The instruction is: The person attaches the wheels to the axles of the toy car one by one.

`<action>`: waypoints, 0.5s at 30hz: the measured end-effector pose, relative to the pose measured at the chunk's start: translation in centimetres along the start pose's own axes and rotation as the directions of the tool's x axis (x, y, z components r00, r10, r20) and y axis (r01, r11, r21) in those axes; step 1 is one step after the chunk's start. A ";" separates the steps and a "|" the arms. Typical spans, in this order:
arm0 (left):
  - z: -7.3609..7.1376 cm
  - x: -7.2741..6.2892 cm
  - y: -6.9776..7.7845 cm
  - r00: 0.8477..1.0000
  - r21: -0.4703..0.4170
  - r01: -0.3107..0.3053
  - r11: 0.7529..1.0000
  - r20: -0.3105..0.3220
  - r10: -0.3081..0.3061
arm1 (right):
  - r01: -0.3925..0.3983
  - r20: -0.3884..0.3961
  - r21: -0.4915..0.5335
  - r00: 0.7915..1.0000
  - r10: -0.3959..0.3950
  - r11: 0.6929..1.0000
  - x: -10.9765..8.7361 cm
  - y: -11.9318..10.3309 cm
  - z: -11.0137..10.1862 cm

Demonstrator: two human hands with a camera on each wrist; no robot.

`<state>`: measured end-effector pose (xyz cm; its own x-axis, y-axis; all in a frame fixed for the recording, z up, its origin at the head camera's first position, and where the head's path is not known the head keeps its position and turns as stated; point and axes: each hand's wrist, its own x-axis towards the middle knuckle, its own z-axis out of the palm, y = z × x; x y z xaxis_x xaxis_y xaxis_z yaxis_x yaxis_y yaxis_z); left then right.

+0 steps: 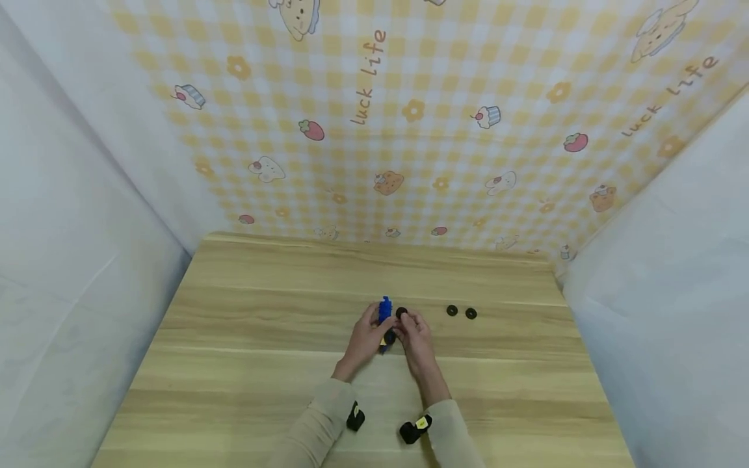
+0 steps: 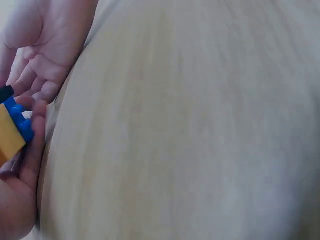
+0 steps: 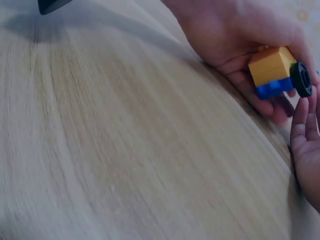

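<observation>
A small blue and yellow toy block vehicle (image 1: 384, 309) is gripped by my left hand (image 1: 364, 338) above the middle of the table. One black wheel (image 1: 389, 337) sits on its near right side; the right wrist view shows this wheel (image 3: 301, 80) beside the yellow block (image 3: 272, 67) and blue base (image 3: 270, 90). Between thumb and fingertips, my right hand (image 1: 417, 339) pinches another black wheel (image 1: 401, 312), close to the vehicle's right side. Only the vehicle's edge (image 2: 22, 125) shows in the left wrist view. Fingers hide much of its far side.
Two loose black wheels, one (image 1: 452, 311) left of the other (image 1: 471, 313), lie flat on the wooden table (image 1: 263, 312), right of my hands. A patterned cloth (image 1: 421, 149) hangs behind, with white sheets at both sides.
</observation>
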<state>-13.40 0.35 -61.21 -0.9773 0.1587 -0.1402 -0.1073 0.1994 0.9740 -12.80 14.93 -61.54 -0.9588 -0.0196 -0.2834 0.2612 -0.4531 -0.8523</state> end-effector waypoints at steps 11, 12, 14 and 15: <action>0.0 0.0 -0.2 1.000 0.062 -0.013 0.998 0.018 0.012 | 0.043 0.005 -0.057 0.999 -0.043 0.997 0.1 0.4 0.0; -0.1 0.0 -0.2 0.999 0.063 -0.015 0.998 0.030 0.013 | 0.044 0.001 -0.057 0.999 -0.044 0.997 0.2 0.5 0.0; -0.3 0.1 -0.3 0.998 0.060 -0.018 0.998 0.063 0.014 | 0.037 -0.010 -0.053 0.999 -0.038 0.998 0.3 0.6 0.1; -0.4 0.1 -0.3 0.997 0.063 -0.022 0.998 0.078 0.017 | 0.033 -0.013 -0.046 0.999 -0.034 0.998 0.3 0.6 0.1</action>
<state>-13.54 -0.06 -61.47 -0.9618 0.2368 -0.1371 -0.0741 0.2568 0.9636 -12.97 14.58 -62.11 -0.9656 0.0075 -0.2600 0.2339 -0.4119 -0.8807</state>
